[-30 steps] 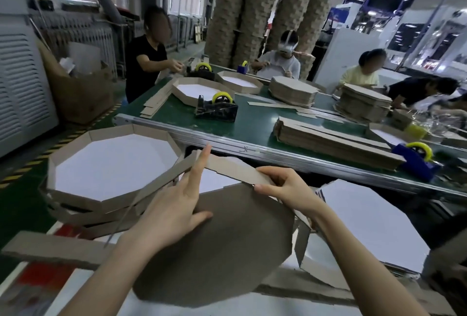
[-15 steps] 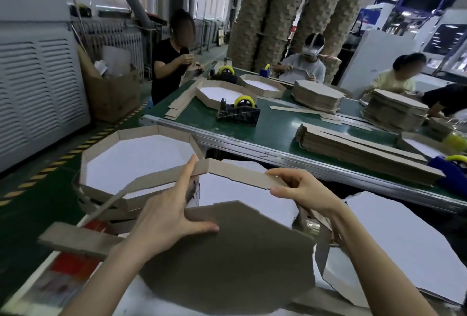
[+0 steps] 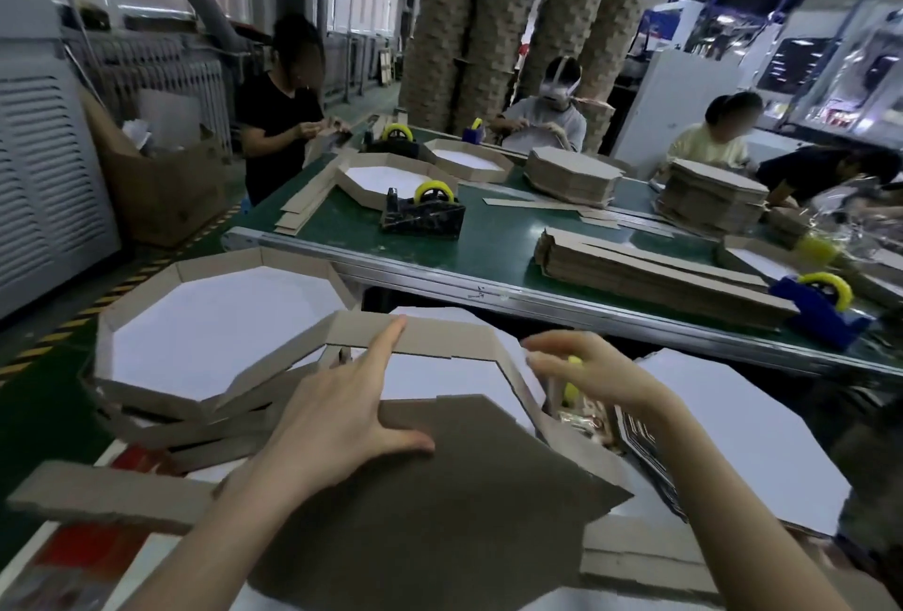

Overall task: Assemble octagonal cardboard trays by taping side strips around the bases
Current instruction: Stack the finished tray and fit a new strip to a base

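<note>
I hold an octagonal cardboard base (image 3: 440, 503) tilted up with its brown side toward me. My left hand (image 3: 342, 415) grips its upper edge, thumb flat on the brown face and forefinger pressing the brown side strip (image 3: 440, 339) against the top. The strip bends around the upper corners; its loose end trails down to the left. My right hand (image 3: 591, 373) is at the strip's right bend, fingertips close to it, over a yellow tape roll (image 3: 569, 390). Whether it grips anything is unclear.
A stack of finished trays (image 3: 146, 312) sits at my left, and white octagonal bases (image 3: 733, 439) lie at my right. Beyond is a green conveyor table (image 3: 498, 239) with a black tape dispenser (image 3: 422, 214), a blue dispenser (image 3: 821, 312), piled strips (image 3: 635, 268) and several people working.
My right hand has left the strip's top edge and moved right and down to the right bend. The strip now wraps further around the base's upper right corner. My left hand stays put.
</note>
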The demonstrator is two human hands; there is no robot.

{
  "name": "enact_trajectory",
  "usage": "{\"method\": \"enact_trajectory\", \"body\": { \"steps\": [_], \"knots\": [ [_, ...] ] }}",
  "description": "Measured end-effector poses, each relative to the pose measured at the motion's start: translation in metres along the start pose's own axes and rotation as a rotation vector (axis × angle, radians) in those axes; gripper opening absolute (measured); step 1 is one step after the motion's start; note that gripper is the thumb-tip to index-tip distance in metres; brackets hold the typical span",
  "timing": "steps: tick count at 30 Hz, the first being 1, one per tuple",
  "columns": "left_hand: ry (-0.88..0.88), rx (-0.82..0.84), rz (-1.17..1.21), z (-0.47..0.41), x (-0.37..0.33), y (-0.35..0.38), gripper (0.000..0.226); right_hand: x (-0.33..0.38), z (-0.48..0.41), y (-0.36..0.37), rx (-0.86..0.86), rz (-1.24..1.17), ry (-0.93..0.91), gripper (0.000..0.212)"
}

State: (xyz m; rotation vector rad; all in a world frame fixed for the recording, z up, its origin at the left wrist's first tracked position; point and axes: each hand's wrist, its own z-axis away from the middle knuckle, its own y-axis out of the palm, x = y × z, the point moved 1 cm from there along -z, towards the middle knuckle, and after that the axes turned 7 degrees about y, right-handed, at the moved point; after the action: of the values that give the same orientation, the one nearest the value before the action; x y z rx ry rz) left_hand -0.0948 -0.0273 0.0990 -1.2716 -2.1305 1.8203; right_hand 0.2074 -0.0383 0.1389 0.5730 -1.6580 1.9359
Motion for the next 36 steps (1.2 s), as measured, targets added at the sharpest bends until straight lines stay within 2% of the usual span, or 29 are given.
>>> {"method": "enact_trajectory", "body": {
  "steps": [2,4,6,10,13,15,18,22,23,26,28,31,36],
  "knots": [
    [0.026,0.002,-0.053,-0.006,-0.011,0.005,0.126,0.035,-0.009,0.001,-0.138,-0.092,-0.071,0.032],
    [0.053,-0.027,-0.086,-0.01,-0.018,0.011,0.125,0.075,-0.017,0.004,-0.155,-0.153,-0.159,0.031],
    [0.079,-0.044,-0.093,-0.011,-0.024,0.016,0.123,0.112,-0.024,0.012,-0.139,-0.105,-0.263,0.031],
    [0.135,0.018,-0.116,-0.012,-0.036,0.019,0.118,0.168,-0.037,0.041,-0.003,0.136,-0.311,0.042],
    [0.153,0.044,-0.174,-0.013,-0.046,0.02,0.11,0.186,-0.045,0.062,0.163,0.384,-0.228,0.056],
    [0.175,0.059,-0.167,-0.012,-0.048,0.019,0.101,0.189,-0.049,0.069,0.203,0.469,-0.192,0.046],
    [0.184,0.113,0.024,-0.006,-0.037,0.008,0.089,0.181,-0.05,0.061,0.162,0.323,-0.183,0.016],
    [0.129,0.109,0.431,0.002,-0.014,-0.02,0.054,0.155,-0.038,0.037,0.076,0.172,-0.178,0.016],
    [0.101,0.081,0.46,0.005,-0.01,-0.025,0.046,0.146,-0.035,0.031,0.066,0.119,-0.172,0.014],
    [-0.015,-0.104,0.348,0.013,0.001,-0.027,0.023,0.124,-0.026,0.018,0.081,-0.013,-0.147,0.011],
    [-0.081,-0.119,0.434,0.022,0.006,-0.022,0.021,0.112,-0.02,0.014,0.095,-0.053,-0.138,0.01],
    [-0.095,0.046,0.586,0.036,0.013,-0.013,0.025,0.096,-0.012,0.012,0.121,-0.092,-0.132,0.007],
    [-0.208,-0.036,0.696,0.037,0.014,-0.008,0.019,0.084,-0.003,0.014,0.174,-0.078,-0.134,0.007]
  ]
}}
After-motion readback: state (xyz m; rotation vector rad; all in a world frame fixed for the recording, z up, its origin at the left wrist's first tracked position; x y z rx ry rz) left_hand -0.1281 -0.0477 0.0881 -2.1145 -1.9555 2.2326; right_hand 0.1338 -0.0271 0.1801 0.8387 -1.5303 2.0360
